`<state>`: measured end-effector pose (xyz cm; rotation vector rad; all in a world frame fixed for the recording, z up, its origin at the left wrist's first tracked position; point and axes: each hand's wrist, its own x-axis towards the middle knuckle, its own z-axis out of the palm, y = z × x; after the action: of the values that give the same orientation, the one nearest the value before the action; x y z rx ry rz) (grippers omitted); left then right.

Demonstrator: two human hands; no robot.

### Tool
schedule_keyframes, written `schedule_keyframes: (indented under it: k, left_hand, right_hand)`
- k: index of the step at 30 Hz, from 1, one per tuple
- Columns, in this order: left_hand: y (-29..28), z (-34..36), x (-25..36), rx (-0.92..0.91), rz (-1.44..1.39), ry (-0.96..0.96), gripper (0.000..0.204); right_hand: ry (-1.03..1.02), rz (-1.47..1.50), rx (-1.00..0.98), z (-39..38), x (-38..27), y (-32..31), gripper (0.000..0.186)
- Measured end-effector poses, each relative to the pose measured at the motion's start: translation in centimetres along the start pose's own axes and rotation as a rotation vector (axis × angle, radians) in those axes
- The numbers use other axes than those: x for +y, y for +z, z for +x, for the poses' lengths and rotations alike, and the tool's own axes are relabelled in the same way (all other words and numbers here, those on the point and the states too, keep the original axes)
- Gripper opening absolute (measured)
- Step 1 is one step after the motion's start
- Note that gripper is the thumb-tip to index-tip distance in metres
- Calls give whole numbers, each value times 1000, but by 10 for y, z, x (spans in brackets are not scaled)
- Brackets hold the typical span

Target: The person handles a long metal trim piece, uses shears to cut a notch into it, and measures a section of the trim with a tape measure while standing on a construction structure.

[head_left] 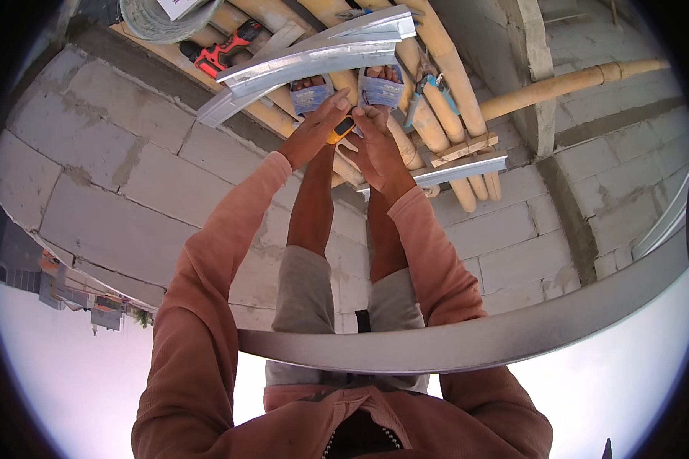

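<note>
Between my two hands sits a small yellow-and-black tape measure (340, 130), held above my feet. My left hand (315, 136) closes against its left side, fingers pointing away from me. My right hand (381, 149) is bent round its right side, with the thumb and fingertips near its top edge; part of its grip is hidden. Just beyond the hands, lengths of silvery metal channel (314, 57) lie crossed over bamboo poles. Another metal channel (467, 167) rests on the poles to the right, beside short wooden strips (465, 150).
My sandalled feet (381, 88) stand on the bamboo poles (452, 115). A red-and-black cordless drill (220, 55) lies far left near a grey bucket (168, 19). Blue-handled pliers or snips (429, 92) lie right. Pale block walls (130, 183) rise around; a metal bar (467, 344) crosses close to me.
</note>
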<state>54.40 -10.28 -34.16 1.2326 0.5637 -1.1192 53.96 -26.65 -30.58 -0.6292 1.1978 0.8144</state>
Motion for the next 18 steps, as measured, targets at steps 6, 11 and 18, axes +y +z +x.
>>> schedule_keyframes:
  k: [6,11,18]
  left_hand:
    - [-7,-13,15,-146,348,-175,75]
    - [-46,-6,-13,-178,664,40,59]
    - [-114,-3,-2,-111,744,-197,35]
  right_hand:
    - [179,-202,-73,6,-10,-16,32]
    - [208,-287,-100,25,-33,-47,18]
    - [22,-209,13,69,-76,-67,24]
